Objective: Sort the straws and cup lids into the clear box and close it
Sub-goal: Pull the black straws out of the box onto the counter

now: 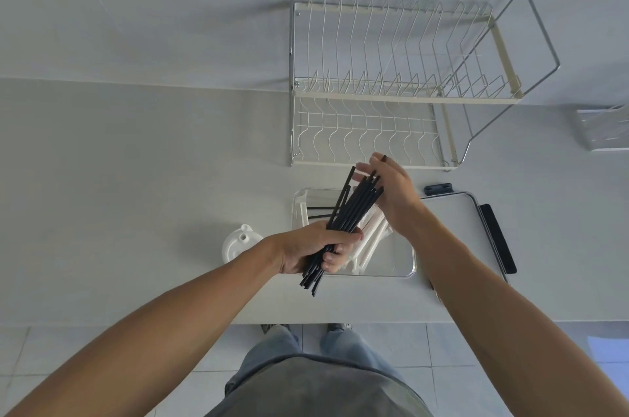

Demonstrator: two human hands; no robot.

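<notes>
A: Straws first. Bundle of black straws (343, 222) sits in the left hand (311, 248), fingers curled round its lower third. Long axis runs from near-left up to far-right, tilted across the clear box (410, 268).

B: Right hand (391, 191)?

A: Fingers fairly straight, spread against the far ends of the bundle, evening them up by the look of it. One black straw end shows past its fingertips. Not a grip so far as I can tell; more a flat press.

B: Box relative to the hands?

A: Directly beneath and just beyond the left hand, on the tabletop (136, 212). It's open. White straws (369, 246) already lie inside, angled much like the bundle, and a couple of loose black ones lie along the far-left wall.

B: So which hand lowers them?

A: Judgement only: the left, since it carries the weight and is right over the near rim. The bundle's axis roughly matches the white ones, so little turning is needed.

B: Lids?

A: A white cup lid (238, 243) lies left of the box, not yet in. The box lid (459, 229), dark clips on its edges, lies flat to the right, touching or nearly so
</notes>
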